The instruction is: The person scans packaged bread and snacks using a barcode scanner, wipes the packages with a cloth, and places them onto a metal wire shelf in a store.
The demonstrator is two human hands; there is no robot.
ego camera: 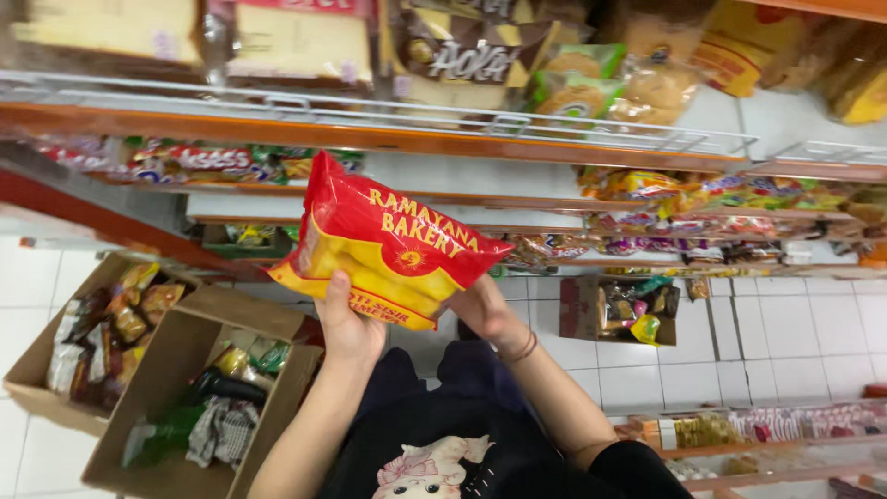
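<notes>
A red and yellow plastic bag of bread rolls (383,242) is held up in front of me by both hands. My left hand (346,323) grips its lower edge from below, thumb on the front. My right hand (490,310) holds the bag's right lower corner, with a thin bracelet on that wrist. The bag is tilted, its top corner pointing up left towards the shelves.
Orange-edged store shelves (370,137) with wire rails carry packaged bread and snacks. Two open cardboard boxes (176,370) of packets stand on the white tiled floor at the left. A smaller box (577,310) of snacks sits under the lower shelf on the right.
</notes>
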